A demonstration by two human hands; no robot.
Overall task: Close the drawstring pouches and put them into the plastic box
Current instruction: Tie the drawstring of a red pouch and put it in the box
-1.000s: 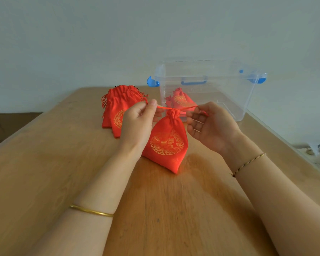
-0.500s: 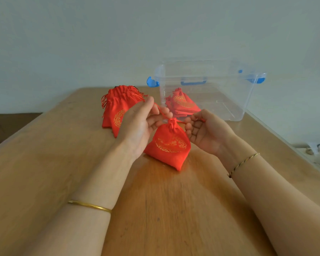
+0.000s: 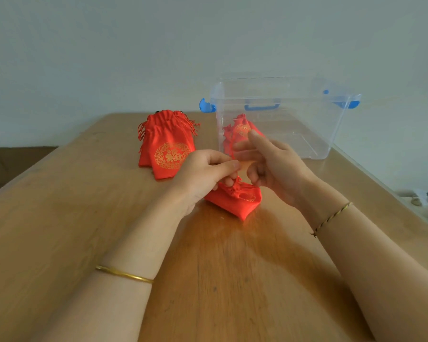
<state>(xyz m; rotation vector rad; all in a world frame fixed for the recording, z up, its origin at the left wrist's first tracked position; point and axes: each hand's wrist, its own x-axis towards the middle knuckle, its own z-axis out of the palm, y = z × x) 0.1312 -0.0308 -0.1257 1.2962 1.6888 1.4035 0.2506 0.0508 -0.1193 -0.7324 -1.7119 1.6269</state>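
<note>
Wooden table bears box holding pouches; left hand pinches pouch, right hand unclear

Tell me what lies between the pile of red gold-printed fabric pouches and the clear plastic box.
Head view: only a narrow strip of bare wooden table separates the pouch pile from the clear box.
</note>
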